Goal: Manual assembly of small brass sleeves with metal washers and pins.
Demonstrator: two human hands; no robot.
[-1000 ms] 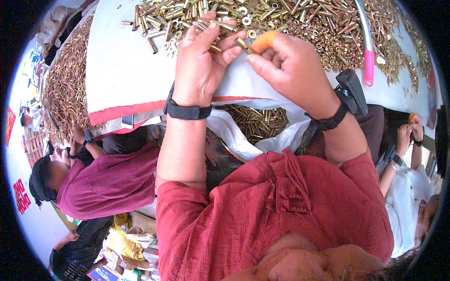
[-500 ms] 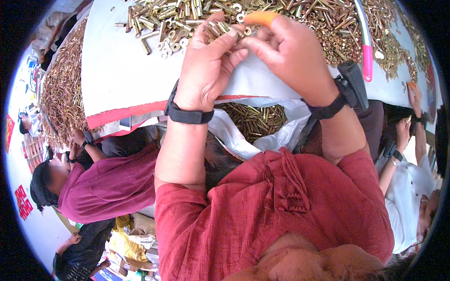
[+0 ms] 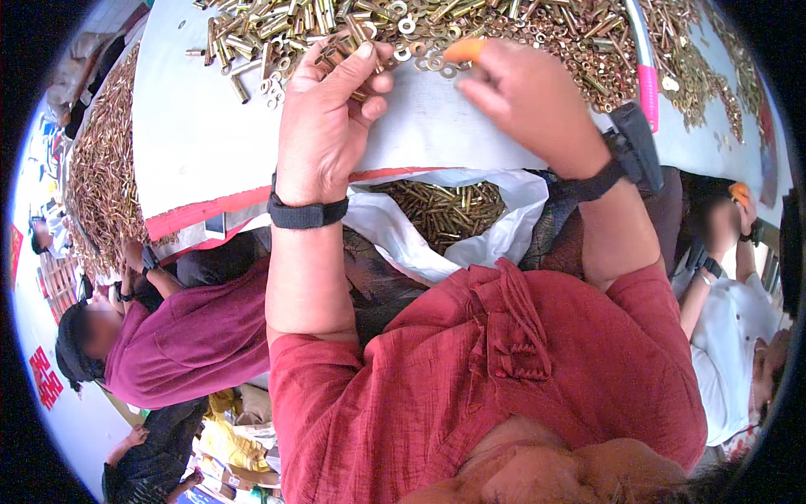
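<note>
My left hand (image 3: 319, 126) is closed around several brass-coloured metal sleeves (image 3: 358, 32), held upright at a slant between thumb and fingers. To its right, my right hand (image 3: 541, 105) hovers over the near edge of the heap, with thumb and index finger apart and nothing visible between them. An orange finger cover (image 3: 464, 51) sits on its index finger. Flat ring washers (image 3: 434, 62) lie just beside that fingertip. Behind both hands spreads a loose heap of sleeves (image 3: 277, 32), mixed with small nuts (image 3: 579, 76). The curled fingers hide part of the held sleeves.
The white tabletop (image 3: 197, 139) ends in a red near edge. Below it, a white bag (image 3: 527, 220) on my lap holds many sleeves (image 3: 449, 214). A pink-handled metal tool (image 3: 647, 97) lies right. Co-workers sit left (image 3: 193, 336) and right (image 3: 735, 328); another heap (image 3: 96, 168) lies far left.
My hands have separated: the left has moved left with the sleeves, while the right has drawn away from them and its thumb and index finger have parted.
</note>
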